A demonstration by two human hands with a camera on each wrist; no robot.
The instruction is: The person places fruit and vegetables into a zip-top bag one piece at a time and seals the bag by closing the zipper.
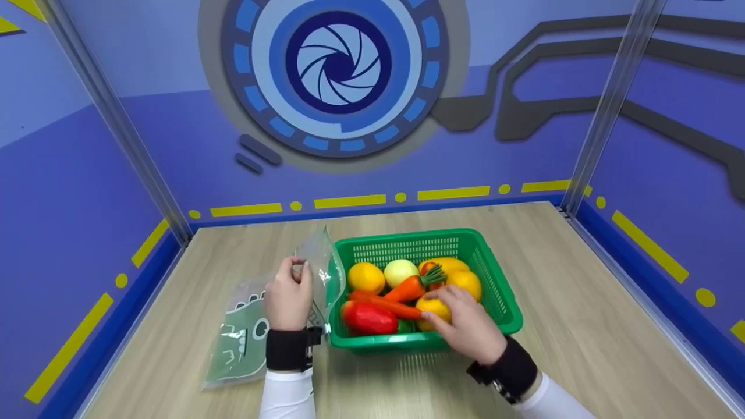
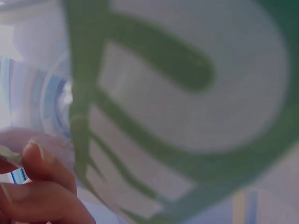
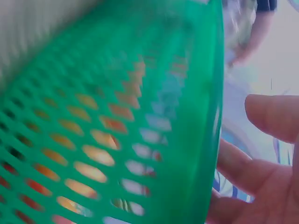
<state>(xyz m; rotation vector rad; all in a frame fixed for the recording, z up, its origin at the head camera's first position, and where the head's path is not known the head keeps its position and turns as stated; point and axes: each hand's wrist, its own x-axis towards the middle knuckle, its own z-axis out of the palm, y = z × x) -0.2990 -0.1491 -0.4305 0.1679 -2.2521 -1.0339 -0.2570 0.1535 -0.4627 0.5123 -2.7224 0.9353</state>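
A clear plastic bag [image 1: 326, 262] with a green print is held up by its edge, pinched between the thumb and fingers of my left hand [image 1: 289, 297]. Its mouth side leans against the left rim of a green basket [image 1: 425, 343]. My right hand [image 1: 472, 323] reaches over the basket's front right, fingers spread at a yellow fruit [image 1: 433, 311] and partly covering it. Nearby lie two carrots [image 1: 405, 288], a red pepper-like vegetable [image 1: 369, 318], an orange [image 1: 365, 277] and a pale round onion-like vegetable [image 1: 400, 272]. Printed plastic fills most of the left wrist view.
Another bag with a green cartoon face [image 1: 247, 343] lies flat on the wooden table [image 1: 582, 326], left of the basket. More yellow fruits [image 1: 465, 283] and a small red tomato [image 1: 428, 269] sit at the basket's right. Blue printed walls [image 1: 396, 174] enclose the table's back and sides.
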